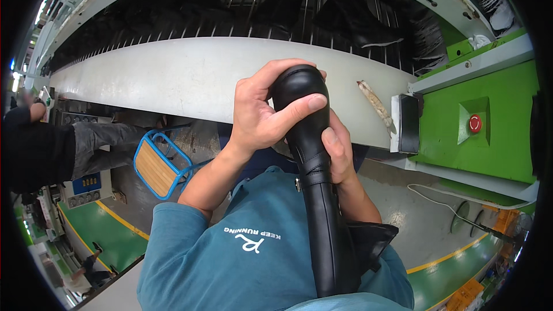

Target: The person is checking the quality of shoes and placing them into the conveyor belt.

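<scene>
A tall black boot [314, 138] is held up in front of my chest, its rounded toe pointing away from me and its shaft running down against my body. My left hand [268, 106] wraps around the toe end, fingers over the front and thumb across the top. Lower down, on the boot's right side, my right hand [339, 150] grips it near the ankle, with its thumb visible and most fingers hidden behind the boot. A strap with a small buckle crosses the ankle. Beside the shaft a black flap [371, 242] hangs loose.
A white ledge [173, 75] crosses ahead, with a white-handled tool [375, 102] lying at its right. Beyond it, black boots [351, 11] rest on metal rollers. A green machine [461, 132] with a red button stands right. Left are a blue-framed stool [158, 167] and another person [46, 144].
</scene>
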Demonstrator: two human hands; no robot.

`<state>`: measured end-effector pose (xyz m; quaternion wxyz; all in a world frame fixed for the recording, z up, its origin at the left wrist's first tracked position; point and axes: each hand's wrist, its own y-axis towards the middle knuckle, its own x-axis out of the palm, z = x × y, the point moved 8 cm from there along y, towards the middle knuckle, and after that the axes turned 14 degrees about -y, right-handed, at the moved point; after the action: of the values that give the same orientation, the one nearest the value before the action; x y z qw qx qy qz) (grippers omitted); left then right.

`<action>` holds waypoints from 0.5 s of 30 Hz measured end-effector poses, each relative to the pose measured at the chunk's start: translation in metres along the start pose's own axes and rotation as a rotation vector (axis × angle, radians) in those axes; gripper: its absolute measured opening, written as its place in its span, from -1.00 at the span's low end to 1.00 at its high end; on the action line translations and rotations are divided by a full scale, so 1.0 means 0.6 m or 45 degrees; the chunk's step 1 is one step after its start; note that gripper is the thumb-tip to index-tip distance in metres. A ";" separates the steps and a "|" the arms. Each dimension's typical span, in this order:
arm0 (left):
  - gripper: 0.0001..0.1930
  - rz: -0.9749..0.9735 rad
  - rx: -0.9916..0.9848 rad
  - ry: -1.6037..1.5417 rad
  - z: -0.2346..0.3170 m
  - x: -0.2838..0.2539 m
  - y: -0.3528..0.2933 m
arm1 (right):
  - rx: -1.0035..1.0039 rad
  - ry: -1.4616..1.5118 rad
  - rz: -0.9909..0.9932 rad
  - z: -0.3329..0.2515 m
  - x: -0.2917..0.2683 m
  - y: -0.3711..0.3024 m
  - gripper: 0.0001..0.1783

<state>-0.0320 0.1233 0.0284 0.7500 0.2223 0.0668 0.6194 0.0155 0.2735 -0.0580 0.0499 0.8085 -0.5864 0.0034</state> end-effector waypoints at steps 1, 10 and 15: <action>-0.52 0.000 0.016 -0.028 0.003 -0.003 -0.001 | -0.012 -0.001 -0.007 -0.003 0.001 -0.001 -0.28; -0.54 0.206 0.140 -0.288 0.042 -0.041 -0.009 | -0.175 -0.351 0.427 0.111 -0.029 -0.097 -0.31; -0.43 0.233 0.098 -0.528 0.002 -0.040 -0.026 | -0.416 -0.913 0.666 0.022 -0.026 -0.078 -0.19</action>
<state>-0.0228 0.0981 0.0188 0.6794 0.3785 -0.0856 0.6227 0.0545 0.3016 -0.0757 -0.0318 0.5655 -0.7434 -0.3558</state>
